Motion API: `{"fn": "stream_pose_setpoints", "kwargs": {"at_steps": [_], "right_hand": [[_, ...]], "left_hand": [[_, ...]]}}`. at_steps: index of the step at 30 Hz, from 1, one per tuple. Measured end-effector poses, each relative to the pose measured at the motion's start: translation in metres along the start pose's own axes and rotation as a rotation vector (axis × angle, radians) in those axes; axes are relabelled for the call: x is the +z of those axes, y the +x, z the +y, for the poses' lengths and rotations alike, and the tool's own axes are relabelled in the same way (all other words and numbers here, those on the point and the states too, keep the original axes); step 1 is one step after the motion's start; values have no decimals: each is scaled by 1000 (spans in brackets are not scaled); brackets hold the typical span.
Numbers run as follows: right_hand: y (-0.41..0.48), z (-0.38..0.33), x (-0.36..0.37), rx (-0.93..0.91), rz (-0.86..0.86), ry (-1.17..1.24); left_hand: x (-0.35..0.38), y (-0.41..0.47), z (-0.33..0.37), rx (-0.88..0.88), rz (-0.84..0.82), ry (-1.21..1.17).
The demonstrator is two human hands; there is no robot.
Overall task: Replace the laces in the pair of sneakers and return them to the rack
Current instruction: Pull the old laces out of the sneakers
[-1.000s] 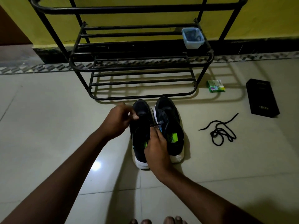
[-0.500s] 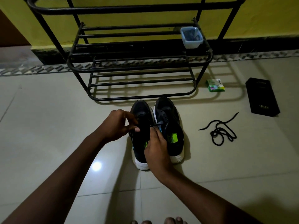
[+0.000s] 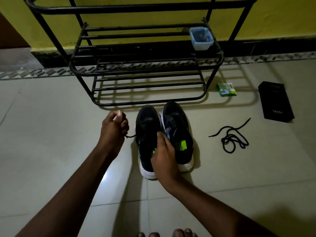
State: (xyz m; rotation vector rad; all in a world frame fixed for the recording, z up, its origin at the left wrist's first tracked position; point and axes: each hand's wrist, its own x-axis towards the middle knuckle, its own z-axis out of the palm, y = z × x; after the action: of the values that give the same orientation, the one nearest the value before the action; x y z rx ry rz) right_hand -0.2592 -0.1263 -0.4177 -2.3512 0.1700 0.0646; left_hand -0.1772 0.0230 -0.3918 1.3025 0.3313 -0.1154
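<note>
Left hand [image 3: 113, 129] tugged lace [image 3: 130, 136] (right hand [image 3: 164, 156] grips sneaker [image 3: 147, 120]).

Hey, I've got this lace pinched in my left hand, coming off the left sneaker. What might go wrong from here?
The thin black lace that your left hand pinches runs sideways to the left black white-soled sneaker. A hard tug may drag or tip it unless your right hand holds it firmly. The coiled black lace lying loose nearby looks alike, so old and new might get mixed up.
</note>
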Motion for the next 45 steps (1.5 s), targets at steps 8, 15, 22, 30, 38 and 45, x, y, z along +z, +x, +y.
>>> {"fn": "stream_pose_setpoints", "kwargs": {"at_steps": [8, 15, 22, 30, 38, 45], "right_hand": [[19, -13, -19, -70, -5, 10], [57, -19, -34, -310, -169, -282], [85, -8, -30, -165, 58, -47], [97, -12, -67, -251, -248, 65], [102, -5, -68, -194, -239, 123], [102, 14, -90, -411, -345, -112]], "left_hand": [[-30, -24, -37, 175, -268, 844], [-25, -24, -67, 441, -238, 1256], [-25, -24, -72, 483, -221, 1400], [-20, -26, -69, 469, -201, 1467], [-21, -23, -68, 479, -209, 1519], [-20, -22, -68, 484, -198, 1524]]}}
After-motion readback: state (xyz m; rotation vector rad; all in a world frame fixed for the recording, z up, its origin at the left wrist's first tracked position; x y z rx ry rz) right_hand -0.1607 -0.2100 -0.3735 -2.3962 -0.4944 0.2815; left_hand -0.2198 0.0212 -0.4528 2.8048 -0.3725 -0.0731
